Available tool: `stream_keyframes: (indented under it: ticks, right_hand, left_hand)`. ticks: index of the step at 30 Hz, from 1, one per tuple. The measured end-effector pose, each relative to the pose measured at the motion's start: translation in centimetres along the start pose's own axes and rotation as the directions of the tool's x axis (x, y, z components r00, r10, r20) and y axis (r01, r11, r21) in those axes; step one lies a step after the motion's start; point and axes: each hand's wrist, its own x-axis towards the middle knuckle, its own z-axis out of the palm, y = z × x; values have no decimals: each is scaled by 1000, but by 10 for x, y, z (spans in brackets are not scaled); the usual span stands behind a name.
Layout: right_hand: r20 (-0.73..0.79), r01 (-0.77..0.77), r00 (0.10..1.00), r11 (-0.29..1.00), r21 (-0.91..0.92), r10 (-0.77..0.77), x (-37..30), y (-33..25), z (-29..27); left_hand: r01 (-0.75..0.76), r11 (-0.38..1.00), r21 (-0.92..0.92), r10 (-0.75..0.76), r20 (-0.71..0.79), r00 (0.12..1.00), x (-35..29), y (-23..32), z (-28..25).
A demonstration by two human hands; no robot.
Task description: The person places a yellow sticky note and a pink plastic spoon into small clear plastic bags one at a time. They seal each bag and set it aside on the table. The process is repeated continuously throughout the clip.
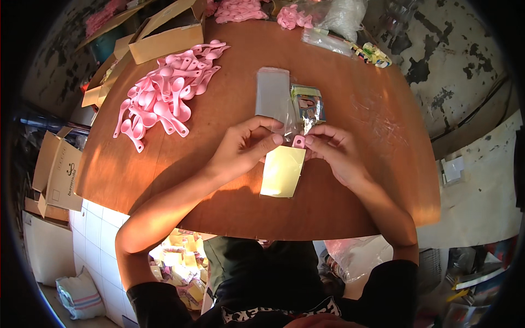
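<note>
Between my hands hangs a small clear plastic bag with a pale yellow card in it. A pink spoon's handle end sticks up at the card's top edge; the rest of the spoon is hidden. My left hand pinches the bag's upper left corner between thumb and forefinger. At the upper right, my right hand pinches the bag beside the spoon handle. Just beyond my fingers lie a stack of clear plastic bags and a stack of printed cards.
A heap of pink spoons covers the table's left side. Behind it stands an open cardboard box. More plastic bags and a crumpled yellow strip lie at the far right edge. Below the table at left, many yellow-carded packets are piled.
</note>
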Motion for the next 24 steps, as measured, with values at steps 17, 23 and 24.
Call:
stream_keyframes:
  ticks: [17, 23, 24]
  right_hand:
    - [-84, 95, 993, 992, 83, -88, -2, 39, -7]
    - [-48, 189, 981, 981, 51, -187, -2, 43, -9]
    - [-42, 196, 980, 978, 65, -194, -3, 42, -8]
  left_hand:
    - [86, 996, 36, -83, -75, 994, 5, -11, -8]
    - [94, 996, -9, -94, -54, 994, 6, -6, -4]
    - [75, 997, -2, -75, -67, 995, 6, -6, -3]
